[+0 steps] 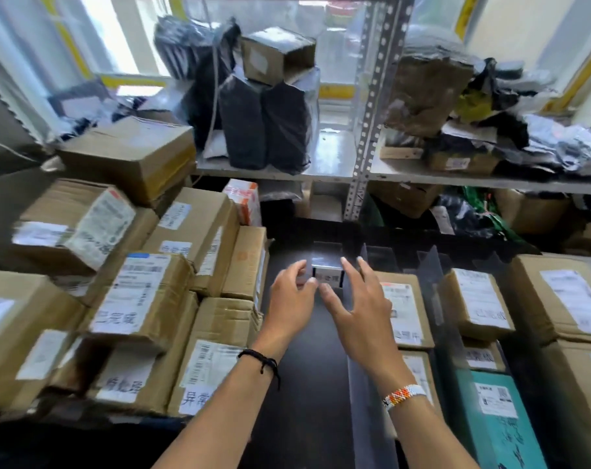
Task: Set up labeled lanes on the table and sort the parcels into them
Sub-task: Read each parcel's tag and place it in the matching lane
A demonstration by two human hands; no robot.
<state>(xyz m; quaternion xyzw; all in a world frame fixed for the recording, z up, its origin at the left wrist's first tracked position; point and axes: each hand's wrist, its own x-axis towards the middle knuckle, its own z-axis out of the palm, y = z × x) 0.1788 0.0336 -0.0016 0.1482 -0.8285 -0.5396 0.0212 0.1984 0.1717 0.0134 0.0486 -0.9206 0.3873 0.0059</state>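
A person's left hand [292, 292] is pinching the left edge of a small label stand [328, 271] standing at the far end of the dark table [304, 384]. The right hand [358, 308] is hovering just right of it, fingers straight and apart. Cardboard parcels [135, 299] are crowding both sides.

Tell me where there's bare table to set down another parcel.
Bare: the dark table strip between the left pile of brown cardboard boxes and the clear plastic divider, nearer you than the small white label stand that your left hand pinches. Crowded: the lanes right of the divider, filled with labelled cardboard boxes.
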